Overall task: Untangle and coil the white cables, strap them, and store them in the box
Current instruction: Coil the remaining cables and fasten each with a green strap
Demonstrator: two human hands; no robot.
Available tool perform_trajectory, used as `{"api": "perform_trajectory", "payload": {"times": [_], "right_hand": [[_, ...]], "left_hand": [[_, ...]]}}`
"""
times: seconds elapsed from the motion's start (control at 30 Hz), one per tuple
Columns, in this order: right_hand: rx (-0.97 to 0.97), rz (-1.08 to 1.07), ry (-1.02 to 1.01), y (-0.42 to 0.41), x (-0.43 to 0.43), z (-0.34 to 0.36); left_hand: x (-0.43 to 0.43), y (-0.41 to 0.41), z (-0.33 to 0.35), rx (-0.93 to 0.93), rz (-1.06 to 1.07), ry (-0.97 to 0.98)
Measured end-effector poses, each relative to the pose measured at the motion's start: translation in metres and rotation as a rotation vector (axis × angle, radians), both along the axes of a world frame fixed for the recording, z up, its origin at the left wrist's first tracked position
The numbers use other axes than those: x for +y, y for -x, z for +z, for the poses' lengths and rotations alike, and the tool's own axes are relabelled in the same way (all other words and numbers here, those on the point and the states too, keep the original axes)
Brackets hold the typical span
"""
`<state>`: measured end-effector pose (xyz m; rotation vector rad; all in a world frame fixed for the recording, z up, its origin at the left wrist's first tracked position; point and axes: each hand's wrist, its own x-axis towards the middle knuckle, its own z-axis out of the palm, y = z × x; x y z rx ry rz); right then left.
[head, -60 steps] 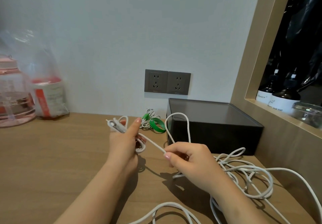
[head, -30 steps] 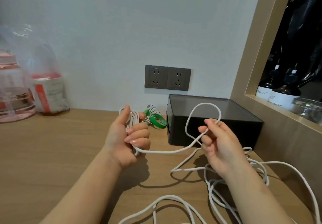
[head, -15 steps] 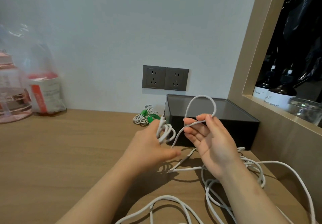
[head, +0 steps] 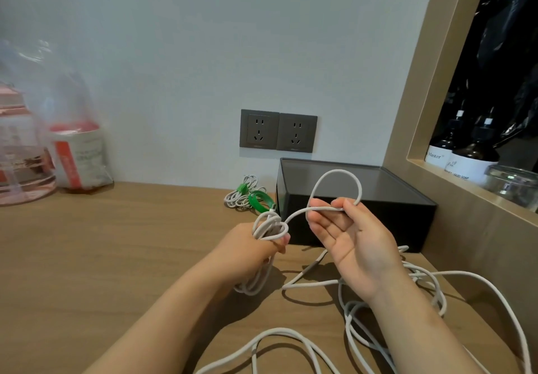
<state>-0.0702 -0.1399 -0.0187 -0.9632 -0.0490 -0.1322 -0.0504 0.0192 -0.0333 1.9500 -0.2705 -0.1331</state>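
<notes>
My left hand grips a small coil of white cable whose loops hang below the fist. My right hand, palm up, pinches the same cable between thumb and fingertips, and a loop arches above it. The rest of the cable lies tangled on the wooden table to the right and front. A black box stands just behind my hands. A coiled white cable with a green strap and a loose green strap lie left of the box.
Two grey wall sockets sit above the box. A clear plastic bag with a red-and-white pack and a pink jar stands at the far left. On the right a wooden shelf frame holds dark bottles.
My left hand has turned over and dropped slightly, with more loops gathered in the coil. My right hand keeps the raised loop close to the left hand, in front of the box.
</notes>
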Motion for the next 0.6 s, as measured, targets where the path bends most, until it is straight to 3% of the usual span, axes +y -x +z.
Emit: {"api": "perform_trajectory", "payload": {"times": [0.1, 0.27, 0.4, 0.5, 0.6], "right_hand": [[-0.001, -0.03, 0.025, -0.002, -0.001, -0.001], [0.025, -0.12, 0.142, -0.004, -0.002, -0.002], [0.044, -0.351, 0.535, -0.009, -0.003, -0.009], [-0.114, -0.623, 0.92, -0.008, -0.004, -0.016], [-0.299, -0.717, 1.17, -0.008, -0.004, -0.016]], "left_hand": [[0.0, 0.0, -0.001, 0.011, 0.018, 0.046], [-0.002, 0.0, 0.0, 0.087, 0.069, 0.342], [0.001, -0.004, 0.0, 0.078, 0.124, 0.432], [0.007, -0.003, 0.001, 0.157, 0.047, 0.512], [0.015, 0.002, 0.004, 0.261, -0.131, 0.501]]}}
